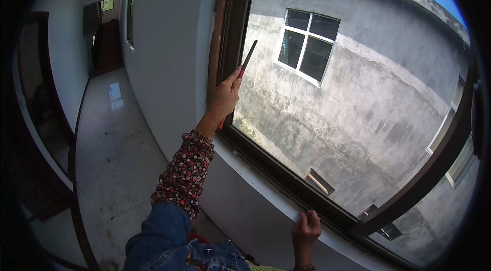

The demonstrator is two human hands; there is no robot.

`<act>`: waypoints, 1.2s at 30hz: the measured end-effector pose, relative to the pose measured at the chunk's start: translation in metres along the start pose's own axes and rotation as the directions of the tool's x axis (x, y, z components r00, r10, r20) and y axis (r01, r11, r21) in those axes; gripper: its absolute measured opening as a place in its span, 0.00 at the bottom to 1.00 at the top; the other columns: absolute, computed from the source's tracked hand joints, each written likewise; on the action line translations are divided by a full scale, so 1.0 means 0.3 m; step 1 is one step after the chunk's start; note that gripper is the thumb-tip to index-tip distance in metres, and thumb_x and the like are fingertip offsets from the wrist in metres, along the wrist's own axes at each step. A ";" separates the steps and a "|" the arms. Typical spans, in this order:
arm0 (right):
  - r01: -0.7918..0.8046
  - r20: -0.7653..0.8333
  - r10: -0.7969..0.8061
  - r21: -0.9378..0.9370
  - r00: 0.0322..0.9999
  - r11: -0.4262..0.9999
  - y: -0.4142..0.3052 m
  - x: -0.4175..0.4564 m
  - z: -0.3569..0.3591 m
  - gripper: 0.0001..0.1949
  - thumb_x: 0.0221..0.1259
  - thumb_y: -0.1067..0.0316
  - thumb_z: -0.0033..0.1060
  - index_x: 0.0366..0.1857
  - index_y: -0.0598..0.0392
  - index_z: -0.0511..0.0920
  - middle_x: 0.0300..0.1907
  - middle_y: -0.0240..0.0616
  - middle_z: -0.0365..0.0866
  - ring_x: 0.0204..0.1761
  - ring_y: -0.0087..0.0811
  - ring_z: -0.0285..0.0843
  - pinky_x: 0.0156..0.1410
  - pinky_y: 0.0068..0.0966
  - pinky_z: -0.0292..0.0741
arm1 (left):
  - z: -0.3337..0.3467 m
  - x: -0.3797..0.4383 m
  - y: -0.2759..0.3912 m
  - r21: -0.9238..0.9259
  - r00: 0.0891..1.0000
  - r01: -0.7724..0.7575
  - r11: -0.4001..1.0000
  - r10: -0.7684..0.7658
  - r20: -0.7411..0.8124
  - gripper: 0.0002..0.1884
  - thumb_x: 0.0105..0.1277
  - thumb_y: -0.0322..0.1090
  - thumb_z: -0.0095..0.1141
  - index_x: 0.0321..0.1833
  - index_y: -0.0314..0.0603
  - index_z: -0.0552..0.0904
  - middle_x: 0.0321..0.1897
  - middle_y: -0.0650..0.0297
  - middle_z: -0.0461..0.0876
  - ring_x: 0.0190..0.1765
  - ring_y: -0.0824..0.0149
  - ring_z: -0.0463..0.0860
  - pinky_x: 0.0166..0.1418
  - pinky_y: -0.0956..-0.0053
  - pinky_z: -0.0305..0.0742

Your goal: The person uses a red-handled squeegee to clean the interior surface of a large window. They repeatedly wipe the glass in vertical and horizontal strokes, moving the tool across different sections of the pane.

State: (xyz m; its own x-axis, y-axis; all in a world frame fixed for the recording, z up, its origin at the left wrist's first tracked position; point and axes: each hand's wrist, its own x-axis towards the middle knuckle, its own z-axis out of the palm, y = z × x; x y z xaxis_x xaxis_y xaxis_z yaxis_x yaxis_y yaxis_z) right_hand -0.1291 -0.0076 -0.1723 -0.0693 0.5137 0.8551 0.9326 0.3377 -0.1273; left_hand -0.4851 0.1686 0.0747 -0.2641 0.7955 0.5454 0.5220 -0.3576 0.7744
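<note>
My left hand (225,96) is raised at the left side of a dark window frame (268,153), closed around a red-handled tool with a long, narrow dark blade (250,54). The blade points up in front of the window opening; its exact kind I cannot tell. Part of the red handle shows below the hand. Lower right, my right hand (307,228) rests at or just above the pale window sill (264,187), fingers curled, with no object seen in it. A floral sleeve cover (188,171) is on the left forearm.
A white wall (165,40) adjoins the window at left. Beyond it runs a corridor with a shiny tiled floor (115,148) and a dark doorway (38,79). Outside stands a grey building wall (364,109) with a white-framed window (307,44). A dark upright bar (425,186) crosses the window at right.
</note>
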 end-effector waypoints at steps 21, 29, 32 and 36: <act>-0.008 -0.007 0.009 0.007 1.000 1.000 -0.009 0.007 -0.001 0.09 0.48 0.80 0.61 0.34 0.56 0.83 0.45 0.43 0.80 0.35 0.39 0.81 0.40 0.35 0.80 | 0.008 0.007 0.024 0.038 0.991 -0.125 0.991 0.126 -0.053 0.22 0.79 0.45 0.45 0.74 0.56 0.69 0.40 0.42 0.85 0.42 0.47 0.87 0.44 0.61 0.80; 0.015 -0.011 -0.015 0.000 1.000 1.000 -0.004 0.009 0.004 0.08 0.50 0.79 0.61 0.34 0.55 0.83 0.44 0.44 0.80 0.35 0.40 0.81 0.39 0.35 0.80 | 0.010 -0.028 0.019 0.083 0.996 -0.083 0.993 0.087 -0.038 0.22 0.79 0.45 0.45 0.73 0.57 0.70 0.44 0.46 0.86 0.44 0.47 0.86 0.46 0.60 0.81; -0.013 -0.023 0.013 -0.010 1.000 1.000 -0.008 0.006 0.005 0.07 0.52 0.76 0.61 0.34 0.52 0.84 0.44 0.40 0.80 0.34 0.39 0.79 0.38 0.35 0.78 | -0.007 0.009 0.049 0.070 0.996 -0.079 0.994 0.081 -0.038 0.22 0.79 0.45 0.45 0.73 0.56 0.70 0.47 0.45 0.85 0.47 0.46 0.86 0.49 0.60 0.80; -0.021 -0.021 0.020 -0.032 1.000 0.999 0.002 -0.004 0.009 0.07 0.52 0.76 0.61 0.34 0.52 0.84 0.44 0.40 0.80 0.35 0.38 0.79 0.39 0.35 0.78 | 0.010 0.014 0.048 0.041 0.991 -0.122 0.992 0.124 -0.042 0.22 0.79 0.44 0.45 0.73 0.54 0.70 0.49 0.45 0.85 0.48 0.48 0.86 0.50 0.60 0.80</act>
State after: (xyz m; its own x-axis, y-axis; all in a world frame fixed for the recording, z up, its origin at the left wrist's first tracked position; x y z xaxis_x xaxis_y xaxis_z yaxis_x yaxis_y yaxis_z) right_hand -0.1294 -0.0058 -0.1749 -0.0431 0.5038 0.8628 0.9447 0.3016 -0.1290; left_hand -0.4763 0.1681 0.0873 -0.2316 0.7236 0.6502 0.5831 -0.4318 0.6882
